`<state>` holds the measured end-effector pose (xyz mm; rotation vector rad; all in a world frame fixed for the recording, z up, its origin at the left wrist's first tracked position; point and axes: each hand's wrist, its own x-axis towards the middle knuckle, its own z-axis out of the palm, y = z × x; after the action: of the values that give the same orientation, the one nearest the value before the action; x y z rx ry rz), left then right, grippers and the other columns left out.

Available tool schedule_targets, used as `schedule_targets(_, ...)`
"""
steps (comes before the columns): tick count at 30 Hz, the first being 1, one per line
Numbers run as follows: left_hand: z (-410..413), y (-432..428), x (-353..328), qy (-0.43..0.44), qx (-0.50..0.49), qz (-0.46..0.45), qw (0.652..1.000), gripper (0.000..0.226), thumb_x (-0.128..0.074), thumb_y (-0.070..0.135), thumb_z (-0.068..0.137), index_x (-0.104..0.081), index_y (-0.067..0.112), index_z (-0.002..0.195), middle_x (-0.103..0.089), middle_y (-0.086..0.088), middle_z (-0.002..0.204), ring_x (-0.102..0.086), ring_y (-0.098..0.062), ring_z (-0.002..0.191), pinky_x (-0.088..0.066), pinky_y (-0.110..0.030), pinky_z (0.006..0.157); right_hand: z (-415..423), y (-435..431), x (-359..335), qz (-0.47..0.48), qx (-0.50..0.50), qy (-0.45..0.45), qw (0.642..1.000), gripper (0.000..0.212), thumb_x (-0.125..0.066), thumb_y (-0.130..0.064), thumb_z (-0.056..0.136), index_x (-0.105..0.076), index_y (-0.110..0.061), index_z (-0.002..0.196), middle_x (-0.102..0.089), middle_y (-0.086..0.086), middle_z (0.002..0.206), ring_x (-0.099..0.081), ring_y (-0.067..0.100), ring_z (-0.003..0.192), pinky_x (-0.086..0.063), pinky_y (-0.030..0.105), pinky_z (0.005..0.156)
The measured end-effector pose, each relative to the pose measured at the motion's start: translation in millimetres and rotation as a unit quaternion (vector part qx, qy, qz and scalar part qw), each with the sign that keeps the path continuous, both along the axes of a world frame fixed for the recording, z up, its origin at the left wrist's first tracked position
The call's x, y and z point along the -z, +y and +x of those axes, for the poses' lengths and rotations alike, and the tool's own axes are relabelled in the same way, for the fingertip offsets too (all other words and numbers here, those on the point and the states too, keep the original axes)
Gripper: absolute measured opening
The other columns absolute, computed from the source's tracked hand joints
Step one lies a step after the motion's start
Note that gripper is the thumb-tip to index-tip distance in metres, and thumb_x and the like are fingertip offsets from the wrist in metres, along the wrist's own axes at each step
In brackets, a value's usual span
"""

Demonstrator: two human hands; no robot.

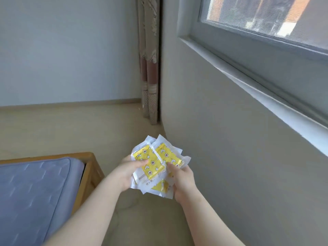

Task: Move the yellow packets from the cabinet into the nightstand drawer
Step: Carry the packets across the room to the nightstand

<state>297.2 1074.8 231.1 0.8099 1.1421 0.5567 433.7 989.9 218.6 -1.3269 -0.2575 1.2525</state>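
Yellow packets (156, 164): thin plastic film, glossy and crinkled, clear-white at the sealed edges, printed yellow within. Mattress (35, 189): blue-grey cloth, quilted, faint sheen. Bed frame (89, 167): wood, smooth, light varnish. Curtain (150, 68): woven cloth, patterned, matt. Wall (230, 139): painted, matt, smooth. Floor (53, 130): pale, smooth, matt. Window (257, 13): fine mesh screen, painted frame.

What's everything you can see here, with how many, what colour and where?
yellow star-printed plastic packets: at least three, yellow with clear-white edges, held between both hands, centre
blue-grey mattress: one, blue-grey, lower left
light wooden bed frame: one, tan, edging the mattress corner
patterned fabric curtain: one, beige and brown, far corner
grey-framed window: one, grey, upper right
smooth floor: one, beige, below
left hand: one, grips the packets' left side
right hand: one, grips their right side
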Motion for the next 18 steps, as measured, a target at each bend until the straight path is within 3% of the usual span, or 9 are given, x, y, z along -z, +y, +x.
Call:
schedule_targets(5,23,102,-17,0.016,-0.091,0.017,0.996,0.017,-0.066,-0.002,0.083,-0.065,0.009,0.096,-0.069,-0.015,0.105,-0.063,-0.032,0.103,-0.049,-0.049,0.093,30,125,-13,0.006,-0.058,-0.011,0.998,0.017,-0.055,-0.007,0.091,-0.067,-0.018,0.094,-0.073,0.006,0.095,-0.069,0.028,0.091,-0.052,0.054,0.088)
schedule_targets(8,33,166,-19,0.024,-0.126,0.012,0.992,0.022,-0.068,-0.001,0.082,-0.063,0.007,0.102,-0.068,-0.016,0.109,-0.063,-0.033,0.103,-0.05,-0.051,0.091,39,196,-14,0.01,-0.085,-0.012,0.996,0.016,-0.055,-0.008,0.091,-0.066,-0.017,0.098,-0.073,0.007,0.098,-0.069,0.028,0.092,-0.052,0.053,0.089)
schedule_targets(13,49,294,-20,0.006,-0.153,0.031,0.988,0.015,-0.064,-0.002,0.085,-0.062,0.008,0.096,-0.068,-0.012,0.091,-0.065,-0.027,0.078,-0.053,-0.038,0.066,55,334,-16,0.025,-0.12,-0.042,0.992,0.018,-0.062,-0.008,0.086,-0.066,-0.015,0.102,-0.073,0.008,0.098,-0.07,0.028,0.091,-0.054,0.051,0.087)
schedule_targets(18,48,433,-35,-0.002,-0.187,0.041,0.982,0.011,-0.065,-0.001,0.084,-0.062,0.009,0.088,-0.068,-0.01,0.088,-0.064,-0.023,0.078,-0.051,-0.034,0.065,56,482,-33,0.026,-0.143,-0.06,0.988,0.02,-0.063,-0.007,0.086,-0.065,-0.016,0.104,-0.073,0.007,0.097,-0.07,0.026,0.089,-0.054,0.05,0.086)
